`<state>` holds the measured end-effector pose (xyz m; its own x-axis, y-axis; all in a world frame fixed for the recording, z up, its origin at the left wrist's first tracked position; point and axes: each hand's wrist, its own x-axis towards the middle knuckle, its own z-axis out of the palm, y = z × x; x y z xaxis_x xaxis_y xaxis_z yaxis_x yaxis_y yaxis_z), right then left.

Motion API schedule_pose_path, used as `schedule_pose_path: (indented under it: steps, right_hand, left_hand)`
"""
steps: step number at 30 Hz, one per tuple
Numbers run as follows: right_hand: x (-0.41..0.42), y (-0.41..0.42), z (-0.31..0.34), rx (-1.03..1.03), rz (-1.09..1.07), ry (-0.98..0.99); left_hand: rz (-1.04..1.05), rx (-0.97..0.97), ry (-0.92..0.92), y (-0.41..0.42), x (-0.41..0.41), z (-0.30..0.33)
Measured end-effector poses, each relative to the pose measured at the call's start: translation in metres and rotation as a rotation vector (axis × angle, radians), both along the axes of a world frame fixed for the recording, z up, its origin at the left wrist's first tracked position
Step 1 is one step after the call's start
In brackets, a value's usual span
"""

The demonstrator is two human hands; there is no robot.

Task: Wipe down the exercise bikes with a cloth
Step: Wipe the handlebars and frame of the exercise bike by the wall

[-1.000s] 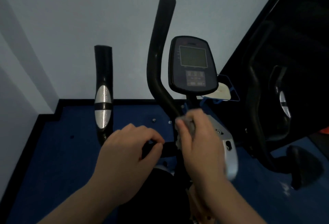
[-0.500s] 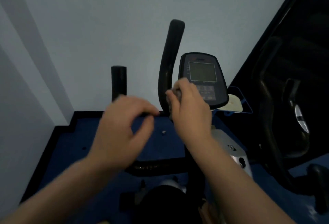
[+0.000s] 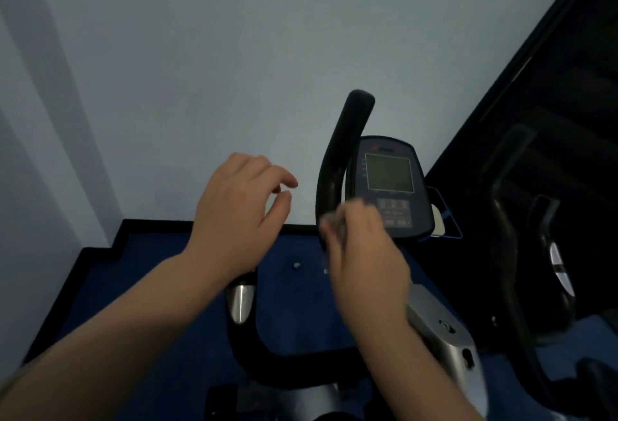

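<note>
We see our right hand [image 3: 364, 253] raised against the lower part of the bike's right handlebar [image 3: 341, 160], its fingers curled around a small grey cloth [image 3: 331, 223] that is blurred and mostly hidden behind the knuckles; the cloth sits at the handlebar, just left of the console [image 3: 389, 186], though we cannot tell whether it is pressed to the bar. Our left hand [image 3: 237, 216] hangs in the air to the left, well apart from the right handlebar, grasping nothing, its fingers loosely bent with thumb and forefinger near each other. Below its wrist stands the left handlebar [image 3: 240, 307], with its silver sensor plate showing, and its black tube curves down and to the right towards the silver frame [image 3: 444, 337] of the exercise bike. The console's screen is dark. On the far right, in shadow, stands a second bike [image 3: 528, 270]. Blue floor [image 3: 140, 287] runs to a pale wall [image 3: 200, 69].
</note>
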<state>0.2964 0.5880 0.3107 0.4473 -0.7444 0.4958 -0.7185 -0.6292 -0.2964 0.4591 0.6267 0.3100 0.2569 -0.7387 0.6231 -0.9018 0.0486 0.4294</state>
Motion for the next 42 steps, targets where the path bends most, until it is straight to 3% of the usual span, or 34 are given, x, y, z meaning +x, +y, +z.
schedule_pose_path:
  steps: [2,7,10,14,21,26,28,31,37,42]
  right_hand:
    - [-0.020,0.016,-0.008,-0.056,0.033,0.111]
    - [0.034,-0.031,0.020,0.018,-0.021,-0.040]
    - [0.027,-0.028,0.012,0.077,-0.002,-0.136]
    - [-0.009,-0.001,-0.004,0.088,0.009,-0.053]
    - [0.037,-0.032,0.015,0.125,-0.070,-0.231]
    - [0.009,-0.016,0.006,0.157,0.032,-0.166]
    - [0.023,-0.039,0.025,0.146,0.054,-0.268]
    - [0.046,-0.064,0.050,-0.029,0.083,-0.488]
    - [0.021,-0.051,0.019,0.315,0.173,-0.352]
    - [0.044,-0.069,0.057,-0.007,0.176,-0.632]
  left_hand:
    - [0.023,-0.004,-0.031,-0.001,-0.001,-0.002]
    - [0.057,-0.030,-0.088,-0.006,-0.004,-0.004]
    - [0.051,-0.033,-0.097,-0.006,-0.003,-0.005]
    - [0.051,-0.054,-0.055,-0.006,-0.003,-0.008]
    - [0.022,-0.082,-0.028,-0.008,-0.002,-0.009]
    - [0.006,-0.088,-0.009,-0.007,0.000,-0.009]
    - [-0.002,-0.098,-0.013,-0.007,0.000,-0.010]
    - [0.000,-0.087,-0.004,-0.006,-0.001,-0.008]
    - [0.002,-0.091,-0.007,-0.007,-0.001,-0.008]
    - [-0.001,-0.089,-0.015,-0.006,0.000,-0.007]
